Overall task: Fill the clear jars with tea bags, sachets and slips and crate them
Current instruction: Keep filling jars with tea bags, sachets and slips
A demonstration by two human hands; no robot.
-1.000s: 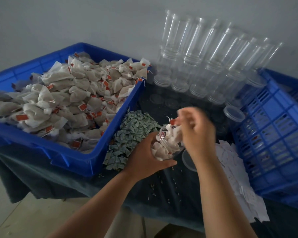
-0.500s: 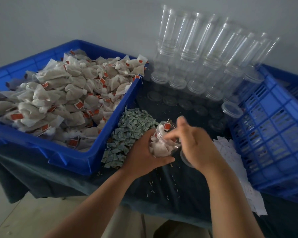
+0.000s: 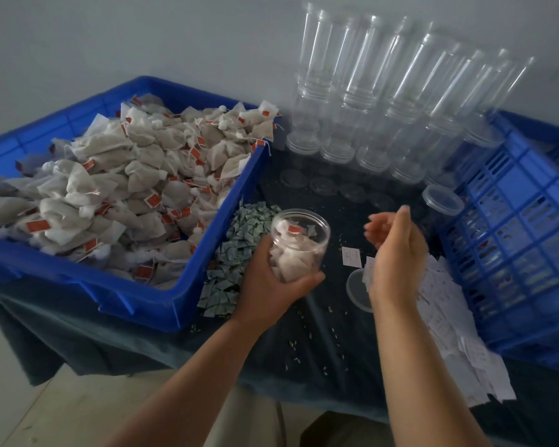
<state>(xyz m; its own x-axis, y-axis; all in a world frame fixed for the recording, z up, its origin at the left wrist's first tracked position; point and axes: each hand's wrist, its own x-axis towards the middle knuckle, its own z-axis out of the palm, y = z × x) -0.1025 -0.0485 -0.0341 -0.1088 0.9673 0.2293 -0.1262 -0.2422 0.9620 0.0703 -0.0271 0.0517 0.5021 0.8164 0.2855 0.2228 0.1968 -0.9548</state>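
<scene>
The jar (image 3: 299, 245), filled with tea bags (image 3: 291, 261), is clasped in the left hand (image 3: 279, 279) at the middle of the surface (image 3: 320, 321), and the right hand (image 3: 397, 250) (grip loose, nothing held) is best lowered to the slips (image 3: 449, 317) at four o'clock, one being pinched singly.

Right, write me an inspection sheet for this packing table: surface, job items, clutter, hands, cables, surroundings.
Surface: table under a dark cloth.
Job's things: jar part-filled and lidless; tea bags heaped in the blue bin; green sachets piled beside the bin; white slips by the slatted crate; empty jars stacked at the back; a loose lid on the cloth.
Clutter: scattered grains on the cloth.
Grippers: left hand grips the jar; right hand open, nothing seen in it.
Cables: nothing seen.
Surroundings: pale wall behind; floor at lower left.
</scene>
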